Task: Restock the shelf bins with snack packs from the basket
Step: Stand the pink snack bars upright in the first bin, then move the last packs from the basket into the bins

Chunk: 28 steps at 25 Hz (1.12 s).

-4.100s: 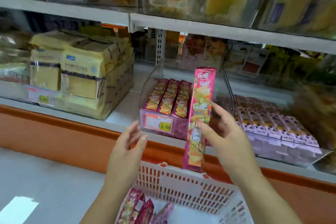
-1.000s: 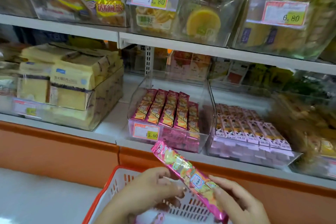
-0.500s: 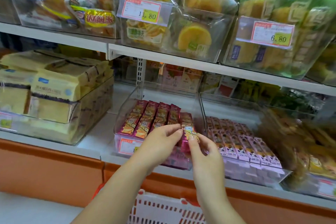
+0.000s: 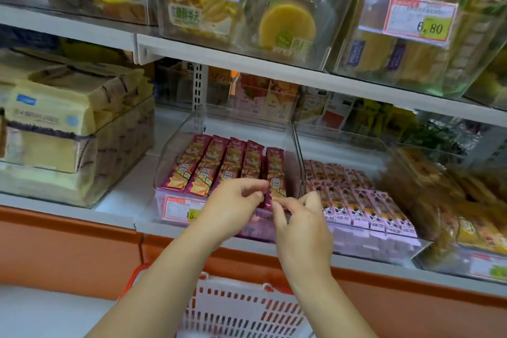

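Note:
A clear plastic shelf bin (image 4: 181,145) on the lower shelf holds a row of several long pink snack packs. The rightmost pink pack (image 4: 275,170) lies at the bin's right side. My left hand (image 4: 233,206) pinches its near end from the left, and my right hand (image 4: 299,228) pinches the same end from the right. Below, at the bottom edge of the view, sits the white and red basket (image 4: 241,307); its contents are hidden by my arms.
To the right, a second clear bin (image 4: 356,195) is filled with lilac snack packs. Yellow cake packs (image 4: 55,129) sit in a bin at left. The upper shelf (image 4: 247,60) overhangs, carrying bins with price tags. An orange shelf base (image 4: 68,250) runs below.
A second ago both hands held the pink pack above the basket. They carried it up into the bin, where it now lies rightmost in the row. The camera moved closer to the shelf.

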### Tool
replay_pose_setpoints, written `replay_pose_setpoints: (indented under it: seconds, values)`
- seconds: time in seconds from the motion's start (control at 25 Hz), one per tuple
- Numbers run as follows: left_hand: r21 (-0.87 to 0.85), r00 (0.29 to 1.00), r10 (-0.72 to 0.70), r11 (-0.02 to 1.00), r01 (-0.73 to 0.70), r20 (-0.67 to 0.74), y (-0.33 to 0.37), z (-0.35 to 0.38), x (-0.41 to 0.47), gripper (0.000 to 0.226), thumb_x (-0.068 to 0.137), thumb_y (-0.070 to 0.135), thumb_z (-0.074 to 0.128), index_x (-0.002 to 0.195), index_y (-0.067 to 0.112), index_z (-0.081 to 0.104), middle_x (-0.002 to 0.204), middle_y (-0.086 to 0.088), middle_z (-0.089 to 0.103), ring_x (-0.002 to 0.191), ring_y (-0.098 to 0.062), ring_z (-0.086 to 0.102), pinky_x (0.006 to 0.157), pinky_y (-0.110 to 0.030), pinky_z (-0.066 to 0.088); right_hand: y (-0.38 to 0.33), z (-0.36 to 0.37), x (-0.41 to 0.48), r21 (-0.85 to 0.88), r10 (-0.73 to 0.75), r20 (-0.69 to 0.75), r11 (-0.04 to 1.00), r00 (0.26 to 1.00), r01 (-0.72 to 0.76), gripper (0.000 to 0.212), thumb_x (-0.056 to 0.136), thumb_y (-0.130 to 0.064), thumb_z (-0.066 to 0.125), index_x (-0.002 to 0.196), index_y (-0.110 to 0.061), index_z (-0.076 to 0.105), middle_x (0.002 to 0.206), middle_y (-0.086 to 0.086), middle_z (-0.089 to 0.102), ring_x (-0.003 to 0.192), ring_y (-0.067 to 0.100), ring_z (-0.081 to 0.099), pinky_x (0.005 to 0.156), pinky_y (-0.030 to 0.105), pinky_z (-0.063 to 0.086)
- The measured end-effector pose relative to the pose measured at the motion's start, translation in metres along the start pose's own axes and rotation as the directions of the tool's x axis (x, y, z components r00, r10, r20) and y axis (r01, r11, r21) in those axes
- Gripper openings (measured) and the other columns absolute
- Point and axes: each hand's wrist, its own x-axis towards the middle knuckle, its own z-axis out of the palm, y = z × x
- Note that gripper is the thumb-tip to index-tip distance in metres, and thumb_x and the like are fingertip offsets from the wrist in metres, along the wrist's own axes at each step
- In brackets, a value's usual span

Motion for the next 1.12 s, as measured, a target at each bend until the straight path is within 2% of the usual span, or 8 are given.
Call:
replay_pose_setpoints:
  seconds: [0.12, 0.24, 0.36, 0.48, 0.68, 0.76, 0.84, 1.12]
  values:
    - [-0.095, 0.999, 0.016, 0.995, -0.020, -0.042, -0.009, -0.006, -0.016, 0.030, 0.097, 0.006, 0.048, 0.114, 0.020, 0.068, 0.101, 0.007, 0.073, 0.086, -0.004, 0.070, 0.061, -0.024, 0.058, 0.010, -0.015, -0.032, 0.401, 0.050, -0.080, 0.916, 0.995, -0.014, 0.019, 0.095, -0.029, 0.049, 0.106, -0.038, 0.062, 0.090, -0.015, 0.045, 0.077, 0.004, 0.052, 0.063, 0.014, 0.042]
    - [-0.105, 0.978, -0.134, 0.983, 0.152, 0.161, -0.036, -0.012, -0.043, 0.028, 0.096, 0.002, 0.046, 0.105, 0.014, 0.070, 0.095, -0.004, 0.075, 0.081, -0.011, 0.070, 0.057, -0.021, 0.054, 0.045, -0.002, -0.079, 0.544, 0.179, -0.093, 0.833, 0.979, -0.101, 0.023, 0.095, -0.013, 0.050, 0.101, -0.032, 0.062, 0.098, -0.017, 0.056, 0.089, -0.007, 0.054, 0.073, 0.002, 0.038]
    - [0.145, 0.869, -0.399, 0.917, 0.373, 0.292, -0.101, -0.002, -0.071, 0.023, 0.093, 0.008, 0.055, 0.110, 0.017, 0.067, 0.103, -0.008, 0.072, 0.085, -0.014, 0.067, 0.065, -0.021, 0.052, 0.113, 0.053, -0.119, 0.356, 0.382, 0.326, 0.798, 0.865, -0.487, 0.028, 0.095, -0.008, 0.047, 0.096, -0.033, 0.059, 0.104, -0.006, 0.061, 0.097, 0.008, 0.059, 0.080, 0.021, 0.046]
    - [0.416, 0.763, -0.588, 0.785, 0.458, 0.268, -0.182, 0.020, -0.106, 0.033, 0.094, 0.014, 0.051, 0.127, 0.017, 0.059, 0.117, -0.010, 0.066, 0.084, -0.019, 0.062, 0.063, -0.017, 0.047, 0.177, 0.106, -0.165, -0.039, 0.533, 0.686, 0.707, 0.495, -0.707, 0.032, 0.092, -0.003, 0.044, 0.116, -0.011, 0.063, 0.105, 0.011, 0.061, 0.088, 0.027, 0.061, 0.067, 0.027, 0.044]
    - [0.644, 0.681, -0.690, 0.641, 0.418, 0.245, -0.265, 0.042, -0.143, 0.038, 0.095, 0.020, 0.044, 0.132, 0.017, 0.056, 0.137, -0.010, 0.054, 0.096, -0.015, 0.060, 0.079, -0.020, 0.046, 0.209, 0.144, -0.211, -0.186, 0.470, 0.838, 0.722, 0.275, -0.666, 0.028, 0.092, 0.005, 0.046, 0.114, -0.005, 0.060, 0.079, -0.004, 0.054, 0.055, -0.006, 0.051, 0.046, 0.003, 0.033]
    - [0.673, 0.657, -0.719, 0.603, 0.428, 0.226, -0.284, 0.047, -0.151, 0.030, 0.094, 0.016, 0.045, 0.117, 0.002, 0.058, 0.125, -0.021, 0.059, 0.075, -0.011, 0.056, 0.066, -0.018, 0.043, 0.210, 0.157, -0.223, -0.224, 0.496, 0.848, 0.659, 0.190, -0.718, 0.034, 0.090, 0.004, 0.047, 0.117, -0.014, 0.057, 0.071, -0.003, 0.052, 0.051, 0.002, 0.051, 0.044, 0.012, 0.037]
    - [0.734, 0.632, -0.750, 0.539, 0.413, 0.195, -0.295, 0.057, -0.155, 0.028, 0.093, 0.021, 0.049, 0.110, -0.001, 0.057, 0.108, -0.023, 0.061, 0.084, -0.022, 0.063, 0.073, -0.026, 0.046, 0.212, 0.172, -0.236, -0.256, 0.523, 0.843, 0.593, 0.124, -0.763, 0.036, 0.089, 0.001, 0.047, 0.119, -0.016, 0.057, 0.075, 0.001, 0.055, 0.057, 0.012, 0.051, 0.049, 0.019, 0.039]
    - [0.969, 0.610, -0.785, 0.221, 0.110, 0.110, -0.300, 0.088, -0.158, 0.026, 0.086, 0.026, 0.056, 0.109, 0.013, 0.061, 0.112, -0.003, 0.058, 0.101, -0.022, 0.063, 0.082, -0.032, 0.053, 0.212, 0.179, -0.249, -0.255, 0.528, 0.845, 0.539, 0.086, -0.803, 0.033, 0.084, -0.003, 0.047, 0.109, -0.020, 0.061, 0.093, 0.004, 0.055, 0.082, 0.021, 0.054, 0.065, 0.025, 0.043]
